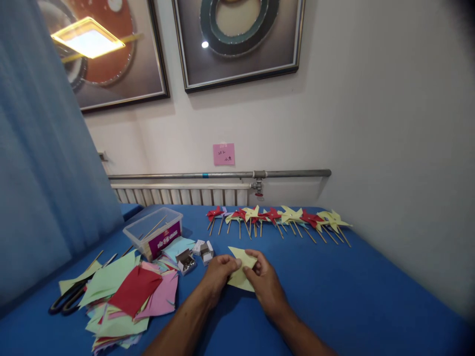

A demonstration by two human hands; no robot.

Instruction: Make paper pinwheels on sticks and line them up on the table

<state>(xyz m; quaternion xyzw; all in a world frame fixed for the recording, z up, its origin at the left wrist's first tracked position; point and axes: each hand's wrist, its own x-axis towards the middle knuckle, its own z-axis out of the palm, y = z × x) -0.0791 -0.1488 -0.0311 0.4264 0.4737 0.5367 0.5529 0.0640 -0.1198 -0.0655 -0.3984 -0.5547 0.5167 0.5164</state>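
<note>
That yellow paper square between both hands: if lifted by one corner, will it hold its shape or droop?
The yellow paper square looks thin, so it would probably droop and weigh little. Its raised, folded corner suggests it creases easily. Lying flat on the blue table, it may slide when pushed.

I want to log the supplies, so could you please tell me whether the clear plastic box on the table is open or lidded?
Open. The clear plastic box shows no lid, and thin wooden sticks poke out over its rim.
</note>
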